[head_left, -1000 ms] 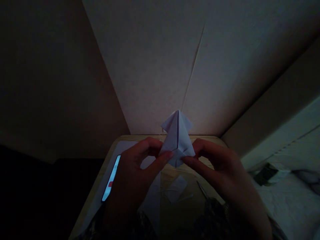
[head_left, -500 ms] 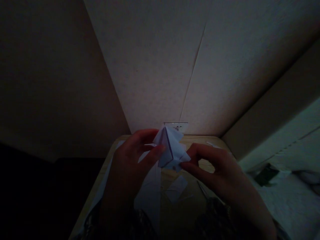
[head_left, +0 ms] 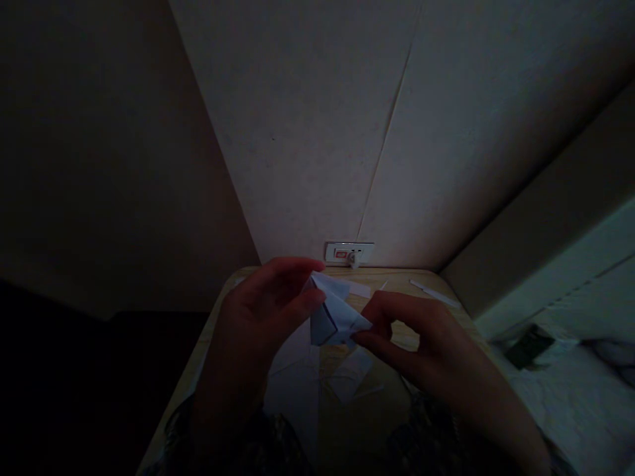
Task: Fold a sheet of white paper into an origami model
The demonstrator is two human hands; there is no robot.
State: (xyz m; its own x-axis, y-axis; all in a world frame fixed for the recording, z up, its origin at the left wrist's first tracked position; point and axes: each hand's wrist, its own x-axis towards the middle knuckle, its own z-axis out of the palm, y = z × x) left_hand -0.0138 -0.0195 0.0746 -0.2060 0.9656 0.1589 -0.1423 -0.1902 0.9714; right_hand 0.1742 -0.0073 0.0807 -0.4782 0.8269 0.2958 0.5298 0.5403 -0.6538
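A folded white paper model [head_left: 333, 312] hangs tilted above a small wooden table [head_left: 397, 294] in a dim room. My left hand [head_left: 258, 317] pinches its upper left part between thumb and fingers. My right hand [head_left: 417, 337] pinches its lower right corner. Both hands are closed on the paper. Most of the model's underside is hidden by my fingers.
White sheets [head_left: 297, 377] and a small paper scrap [head_left: 351, 373] lie on the table under my hands. A paper strip [head_left: 434, 293] lies at the far right. A wall socket plate [head_left: 348, 252] sits behind the table. A bed [head_left: 570, 390] is to the right.
The paper model has come down and tipped left, from upright to lying low between my hands. The socket plate behind it now shows. The lit phone seen a second ago is covered.
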